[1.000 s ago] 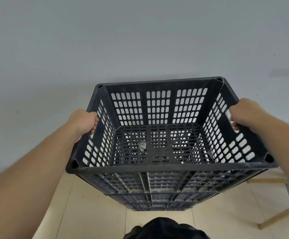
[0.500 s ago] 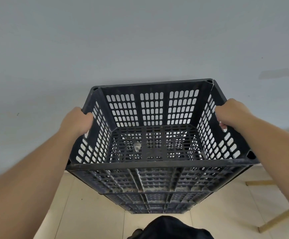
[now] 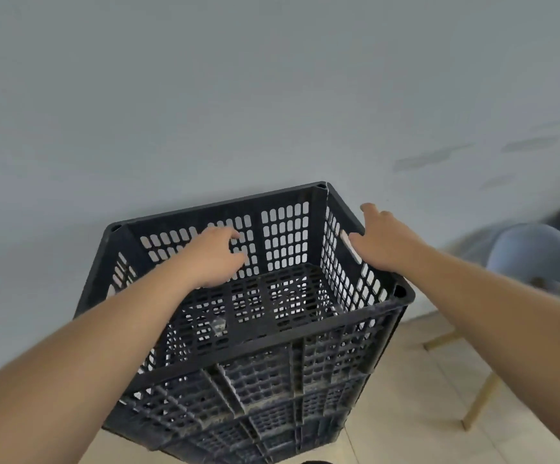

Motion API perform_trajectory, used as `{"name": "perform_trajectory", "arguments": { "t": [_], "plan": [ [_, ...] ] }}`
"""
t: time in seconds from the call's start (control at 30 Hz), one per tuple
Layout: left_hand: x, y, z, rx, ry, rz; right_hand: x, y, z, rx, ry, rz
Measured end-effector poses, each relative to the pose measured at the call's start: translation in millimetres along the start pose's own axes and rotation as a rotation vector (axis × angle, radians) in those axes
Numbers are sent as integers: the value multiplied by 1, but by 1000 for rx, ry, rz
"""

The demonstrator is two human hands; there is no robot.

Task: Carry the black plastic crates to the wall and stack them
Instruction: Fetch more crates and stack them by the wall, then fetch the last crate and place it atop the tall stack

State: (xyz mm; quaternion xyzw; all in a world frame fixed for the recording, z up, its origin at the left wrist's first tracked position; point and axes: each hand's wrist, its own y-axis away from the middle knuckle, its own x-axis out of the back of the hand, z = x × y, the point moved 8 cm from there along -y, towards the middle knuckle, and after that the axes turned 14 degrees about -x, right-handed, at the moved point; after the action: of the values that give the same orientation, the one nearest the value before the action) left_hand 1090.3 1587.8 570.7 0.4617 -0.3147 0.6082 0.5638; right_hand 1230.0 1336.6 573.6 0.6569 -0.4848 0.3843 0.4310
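The top black plastic crate sits on a stack of like crates against the grey wall. It is slightly skewed, with its far right corner nearest the wall. My left hand hangs over the crate's inside near the far wall, fingers loosely curled and holding nothing. My right hand is spread over the crate's right rim, beside the handle slot, gripping nothing. Whether it touches the rim I cannot tell. A small clear scrap lies on the crate's bottom.
A pale blue chair with wooden legs stands at the right, close to the stack. Beige floor tiles show below and to the right of the crates.
Both hands have let go of the crate's side handles. The left hand moved inward over the crate, the right opened above the right rim. The crate now rests lower on the stack.
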Motion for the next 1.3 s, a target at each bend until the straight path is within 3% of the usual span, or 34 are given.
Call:
{"name": "perform_trajectory", "arguments": {
  "t": [0.3,0.6,1.03,1.3],
  "plan": [
    [-42,-6,154,-520,28,-92,16,91,86,-338,43,107],
    [-131,62,321,-868,-16,-246,33,240,262,-761,-74,259],
    [-311,329,594,-1398,-189,-330,20,580,514,-1319,-153,341],
    [-404,513,715,-1692,-191,-478,-14,780,611,-1664,-270,347]
  ]
}}
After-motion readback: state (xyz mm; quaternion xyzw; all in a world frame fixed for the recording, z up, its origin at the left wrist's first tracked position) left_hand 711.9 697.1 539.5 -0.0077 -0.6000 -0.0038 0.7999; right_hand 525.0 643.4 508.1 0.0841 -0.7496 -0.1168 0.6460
